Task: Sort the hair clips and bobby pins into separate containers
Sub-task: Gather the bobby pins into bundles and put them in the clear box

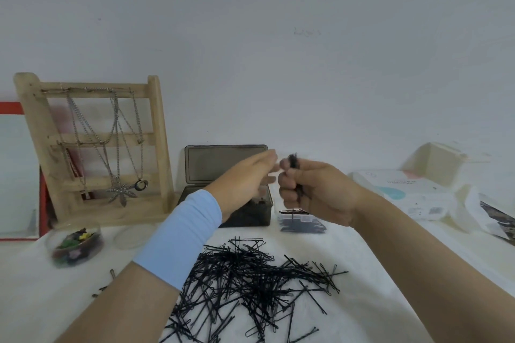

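A big heap of black bobby pins (250,284) lies on the white table in front of me. My right hand (315,192) grips a bundle of bobby pins (294,164) upright, raised above a small clear box of pins (302,223). My left hand (248,178), blurred, has straight fingers reaching toward the top of that bundle; whether it touches is unclear. Behind the left hand stands a dark box (250,214) with its lid (220,161) up. A round clear tub (75,245) at the left holds colourful hair clips.
A wooden stand (92,147) hung with necklaces is at the back left, a round clear lid (131,237) lies next to the tub. White packets (412,192) and a cream box (437,159) sit at the right. A few stray pins (111,276) lie left of the heap.
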`<action>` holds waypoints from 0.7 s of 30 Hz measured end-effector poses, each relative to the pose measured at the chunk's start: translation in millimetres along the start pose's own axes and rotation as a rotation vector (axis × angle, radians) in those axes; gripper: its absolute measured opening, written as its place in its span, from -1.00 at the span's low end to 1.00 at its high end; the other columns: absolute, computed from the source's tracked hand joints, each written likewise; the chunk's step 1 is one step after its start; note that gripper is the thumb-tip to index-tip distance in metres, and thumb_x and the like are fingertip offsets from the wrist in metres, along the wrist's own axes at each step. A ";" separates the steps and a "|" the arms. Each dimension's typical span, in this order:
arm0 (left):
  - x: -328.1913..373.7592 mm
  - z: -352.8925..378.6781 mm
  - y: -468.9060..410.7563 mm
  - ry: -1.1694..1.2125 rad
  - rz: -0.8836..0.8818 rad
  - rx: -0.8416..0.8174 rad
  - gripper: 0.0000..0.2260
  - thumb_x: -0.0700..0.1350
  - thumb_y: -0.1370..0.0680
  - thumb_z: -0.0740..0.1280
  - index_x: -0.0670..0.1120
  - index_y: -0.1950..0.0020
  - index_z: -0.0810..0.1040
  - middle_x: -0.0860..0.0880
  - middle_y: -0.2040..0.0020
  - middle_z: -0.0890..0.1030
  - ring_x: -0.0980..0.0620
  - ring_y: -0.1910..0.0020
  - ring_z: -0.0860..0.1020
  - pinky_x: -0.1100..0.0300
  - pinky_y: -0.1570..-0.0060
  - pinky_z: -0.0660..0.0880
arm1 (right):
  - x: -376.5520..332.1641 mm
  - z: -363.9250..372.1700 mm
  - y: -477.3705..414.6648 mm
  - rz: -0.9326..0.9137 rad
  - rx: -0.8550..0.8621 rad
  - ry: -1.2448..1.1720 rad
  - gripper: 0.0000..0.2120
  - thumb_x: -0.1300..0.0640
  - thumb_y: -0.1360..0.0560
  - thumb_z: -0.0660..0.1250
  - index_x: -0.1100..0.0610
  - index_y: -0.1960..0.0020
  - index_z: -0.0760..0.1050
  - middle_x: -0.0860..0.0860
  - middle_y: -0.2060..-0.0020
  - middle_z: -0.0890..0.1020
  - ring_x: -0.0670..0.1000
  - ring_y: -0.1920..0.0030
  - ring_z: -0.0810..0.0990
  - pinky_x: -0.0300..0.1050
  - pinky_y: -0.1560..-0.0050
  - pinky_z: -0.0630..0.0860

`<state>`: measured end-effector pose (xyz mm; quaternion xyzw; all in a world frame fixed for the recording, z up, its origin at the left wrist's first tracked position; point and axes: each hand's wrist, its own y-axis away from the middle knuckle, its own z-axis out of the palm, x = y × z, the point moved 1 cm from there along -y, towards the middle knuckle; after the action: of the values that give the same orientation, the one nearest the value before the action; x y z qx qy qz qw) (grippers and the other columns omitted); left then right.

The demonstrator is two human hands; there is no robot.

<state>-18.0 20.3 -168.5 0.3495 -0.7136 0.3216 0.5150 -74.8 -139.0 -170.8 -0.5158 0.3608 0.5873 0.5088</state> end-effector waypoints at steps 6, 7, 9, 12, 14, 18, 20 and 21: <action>7.5 23.7 8.3 0.771 -0.346 -0.241 -0.45 0.06 -0.70 0.09 -0.43 -0.37 0.35 -0.39 -0.24 0.55 -0.33 -0.20 0.58 -0.08 -0.18 0.56 | -11.3 -2.4 -4.1 -0.379 0.258 -0.025 -0.80 0.38 -0.66 0.03 0.12 -0.01 0.30 0.03 0.30 0.45 0.03 0.32 0.42 -0.14 0.23 0.40; 9.6 24.6 8.8 0.848 -0.345 -0.234 -0.45 0.04 -0.70 0.08 -0.46 -0.37 0.33 -0.43 -0.26 0.53 -0.35 -0.24 0.55 -0.09 -0.21 0.53 | -10.9 -3.7 -4.2 -0.403 0.290 0.046 -0.81 0.37 -0.66 0.04 0.11 0.00 0.29 0.03 0.30 0.46 0.04 0.31 0.43 -0.15 0.22 0.41; 13.8 25.5 9.6 0.927 -0.336 -0.219 -0.43 0.03 -0.70 0.06 -0.49 -0.39 0.30 -0.46 -0.27 0.50 -0.37 -0.28 0.51 -0.13 -0.24 0.47 | -7.4 -5.0 -4.4 -0.424 0.338 0.201 -0.82 0.35 -0.65 0.07 0.10 0.02 0.30 0.03 0.28 0.49 0.08 0.27 0.42 -0.14 0.17 0.43; 16.2 27.4 12.7 0.921 -0.351 -0.275 -0.38 0.08 -0.69 0.06 -0.49 -0.44 0.23 -0.46 -0.30 0.47 -0.36 -0.28 0.49 -0.17 -0.29 0.40 | -2.2 -3.0 -5.0 -0.426 0.366 0.357 -0.81 0.33 -0.65 0.08 0.09 0.03 0.34 0.03 0.23 0.54 0.07 0.25 0.45 -0.08 0.06 0.47; 16.4 28.2 13.4 0.926 -0.359 -0.300 -0.35 0.10 -0.69 0.06 -0.48 -0.47 0.17 -0.43 -0.31 0.48 -0.33 -0.30 0.49 -0.16 -0.35 0.37 | -2.0 -0.9 -5.1 -0.423 0.376 0.399 -0.81 0.33 -0.65 0.08 0.09 0.02 0.36 0.01 0.11 0.60 0.02 0.30 0.48 -0.01 -0.09 0.55; 15.7 28.3 9.9 1.008 -0.361 -0.327 -0.38 0.12 -0.68 0.06 -0.46 -0.39 0.29 -0.37 -0.30 0.51 -0.29 -0.34 0.48 -0.15 -0.41 0.33 | -2.9 3.0 -6.5 -0.388 0.342 0.403 -0.79 0.35 -0.64 0.09 0.08 -0.01 0.38 0.01 -0.08 0.62 -0.03 0.34 0.48 -0.06 -0.19 0.58; 15.7 25.4 10.7 0.893 -0.370 -0.340 -0.40 0.16 -0.67 0.06 -0.40 -0.26 0.40 -0.35 -0.18 0.56 -0.28 -0.29 0.51 -0.14 -0.43 0.31 | -2.0 1.9 -7.3 -0.354 0.293 0.363 -0.80 0.36 -0.64 0.08 0.10 0.00 0.36 0.01 0.16 0.59 0.00 0.35 0.42 -0.04 -0.02 0.53; 14.7 22.8 11.5 0.789 -0.385 -0.331 -0.42 0.19 -0.66 0.05 -0.34 -0.28 0.39 -0.34 -0.18 0.55 -0.29 -0.28 0.52 -0.14 -0.40 0.35 | -2.0 0.2 -7.4 -0.344 0.273 0.338 -0.80 0.37 -0.64 0.08 0.11 0.01 0.35 0.01 0.25 0.54 0.01 0.37 0.38 -0.02 0.04 0.51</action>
<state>-42.5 5.5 -161.6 0.2399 -0.4269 0.2103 0.8461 -67.8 -137.6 -168.0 -0.5868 0.4237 0.3439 0.5982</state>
